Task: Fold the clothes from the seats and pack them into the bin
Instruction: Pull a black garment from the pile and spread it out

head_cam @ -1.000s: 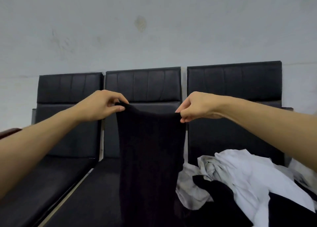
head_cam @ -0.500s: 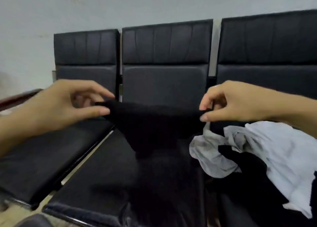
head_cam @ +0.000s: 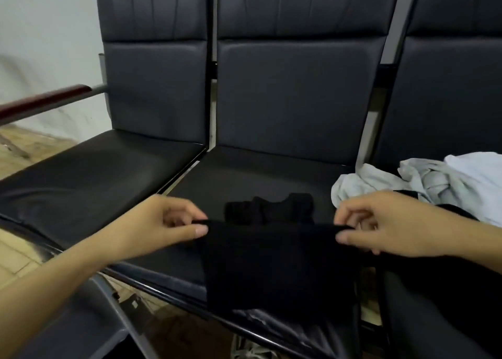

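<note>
Head view: left hand [head_cam: 160, 228] and right hand [head_cam: 380, 225] each pinching a top corner of black garment [head_cam: 277, 261], now lowered from chest height onto seat [head_cam: 244, 179] between them. Far end bunched beyond fingertips; laying flat for folding likely next.

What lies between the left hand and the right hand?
In the head view, the black garment stretches between the left hand and right hand, which pinch its top edge above the middle seat.

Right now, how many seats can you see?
3: left seat by the armrest, middle seat under the black garment, right seat holding the clothes pile. More may be hidden past the right edge.
</note>
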Tool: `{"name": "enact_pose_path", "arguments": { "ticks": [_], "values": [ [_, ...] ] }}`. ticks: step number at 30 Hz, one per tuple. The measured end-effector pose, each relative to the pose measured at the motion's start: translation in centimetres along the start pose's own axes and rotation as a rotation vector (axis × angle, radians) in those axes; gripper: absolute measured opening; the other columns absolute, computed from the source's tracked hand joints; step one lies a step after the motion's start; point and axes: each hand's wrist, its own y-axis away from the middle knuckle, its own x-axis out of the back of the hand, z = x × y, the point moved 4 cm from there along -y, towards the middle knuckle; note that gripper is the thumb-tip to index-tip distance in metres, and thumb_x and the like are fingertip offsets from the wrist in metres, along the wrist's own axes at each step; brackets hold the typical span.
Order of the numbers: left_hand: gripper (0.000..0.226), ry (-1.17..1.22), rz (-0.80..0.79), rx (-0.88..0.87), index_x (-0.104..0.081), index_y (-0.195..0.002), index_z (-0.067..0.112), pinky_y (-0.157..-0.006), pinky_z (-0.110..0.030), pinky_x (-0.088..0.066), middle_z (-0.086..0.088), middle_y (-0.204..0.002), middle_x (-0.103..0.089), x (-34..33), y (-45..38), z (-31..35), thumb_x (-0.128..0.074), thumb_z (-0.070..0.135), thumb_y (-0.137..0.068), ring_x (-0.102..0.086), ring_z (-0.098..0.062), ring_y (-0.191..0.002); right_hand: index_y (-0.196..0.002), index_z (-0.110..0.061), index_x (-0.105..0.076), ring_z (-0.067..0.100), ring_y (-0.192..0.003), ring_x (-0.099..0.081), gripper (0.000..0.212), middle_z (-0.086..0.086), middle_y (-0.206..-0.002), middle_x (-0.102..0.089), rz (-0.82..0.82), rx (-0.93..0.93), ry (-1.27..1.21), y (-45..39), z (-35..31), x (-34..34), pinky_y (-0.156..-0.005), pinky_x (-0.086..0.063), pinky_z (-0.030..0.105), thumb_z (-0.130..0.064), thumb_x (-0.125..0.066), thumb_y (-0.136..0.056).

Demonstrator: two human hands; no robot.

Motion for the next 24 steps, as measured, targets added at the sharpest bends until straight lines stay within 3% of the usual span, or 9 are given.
{"name": "enact_pose_path", "arguments": {
  "ticks": [2, 5, 8, 11, 14, 18, 20, 24],
  "values": [
    [0.027, 0.020, 0.014, 0.057, -0.080, -0.100, 0.027, -0.086, -0.033, -0.056, -0.005, -0.083, -0.078, 0.1, -3.1, -1.4, -0.080, 0.046, -0.081, -0.075, -0.018, -0.083, -0.091, -0.033, -0.070, 0.012, -0.064, -0.073, 0.008, -0.008, -0.081, -0.074, 0.068, 0.016, 0.015, -2.9, 0.6, 0.9, -0.073, -0.061, 0.035, -0.036, -0.077, -0.092],
    [0.024, -0.014, -0.099, 0.183, -0.076, -0.107, 0.023, -0.085, -0.022, -0.049, 0.000, -0.088, -0.079, -0.7, -7.2, -4.1, -0.078, 0.038, -0.089, -0.071, -0.006, -0.081, -0.094, -0.030, -0.069, 0.012, -0.063, -0.073, 0.008, -0.007, -0.078, -0.076, 0.047, -0.017, 0.037, -7.3, 2.2, 1.2, -0.069, -0.058, 0.027, -0.034, -0.076, -0.094],
    [0.014, -0.122, -0.212, 0.261, -0.076, -0.107, 0.022, -0.096, -0.033, -0.057, 0.003, -0.095, -0.081, -2.5, -9.6, -6.9, -0.077, 0.028, -0.094, -0.075, -0.014, -0.092, -0.095, -0.031, -0.070, 0.000, -0.066, -0.071, 0.004, -0.017, -0.080, -0.077, 0.001, -0.088, 0.170, -10.6, 4.4, -0.2, -0.072, -0.053, 0.020, -0.031, -0.074, -0.094],
    [0.012, -0.395, -0.160, 0.206, -0.075, -0.106, 0.026, -0.099, -0.035, -0.054, 0.009, -0.101, -0.069, -4.6, -9.5, -7.9, -0.071, 0.032, -0.098, -0.068, -0.005, -0.089, -0.098, -0.033, -0.068, 0.002, -0.089, -0.069, 0.004, -0.017, -0.093, -0.074, 0.042, -0.120, 0.332, -11.4, 5.6, -2.5, -0.083, -0.056, 0.028, -0.033, -0.070, -0.095],
    [0.034, -0.474, 0.001, 0.120, -0.064, -0.128, 0.027, -0.092, -0.023, -0.048, 0.009, -0.117, -0.060, -6.0, -7.5, -7.0, -0.060, 0.047, -0.101, -0.060, -0.004, -0.095, -0.122, -0.035, -0.058, 0.008, -0.103, -0.063, 0.027, -0.017, -0.111, -0.065, 0.156, -0.115, 0.487, -9.9, 4.6, -4.2, -0.086, -0.057, 0.037, -0.049, -0.058, -0.099],
    [0.047, -0.486, -0.041, 0.050, -0.055, -0.143, 0.023, -0.098, -0.020, -0.043, 0.007, -0.128, -0.058, -7.0, -8.1, -6.3, -0.058, 0.046, -0.103, -0.057, -0.007, -0.105, -0.141, -0.032, -0.048, 0.015, -0.117, -0.060, 0.052, -0.012, -0.131, -0.057, 0.124, -0.187, 0.512, -9.8, 4.3, -5.3, -0.095, -0.055, 0.042, -0.063, -0.049, -0.100],
    [0.043, -0.499, -0.113, 0.026, -0.059, -0.139, 0.025, -0.101, -0.027, -0.048, 0.010, -0.119, -0.059, -7.5, -10.1, -6.4, -0.061, 0.045, -0.102, -0.056, -0.005, -0.098, -0.131, -0.033, -0.057, 0.015, -0.110, -0.062, 0.043, -0.010, -0.121, -0.062, 0.080, -0.228, 0.458, -11.0, 4.8, -5.1, -0.093, -0.056, 0.042, -0.061, -0.053, -0.099],
    [0.030, -0.555, -0.317, 0.093, -0.067, -0.120, 0.030, -0.075, -0.017, -0.044, 0.017, -0.101, -0.061, -8.9, -12.5, -7.2, -0.070, 0.047, -0.096, -0.057, 0.001, -0.085, -0.097, -0.036, -0.061, 0.012, -0.095, -0.064, 0.014, -0.012, -0.099, -0.065, 0.068, -0.234, 0.388, -12.2, 5.5, -4.8, -0.085, -0.059, 0.039, -0.050, -0.064, -0.098]
  ]
}}
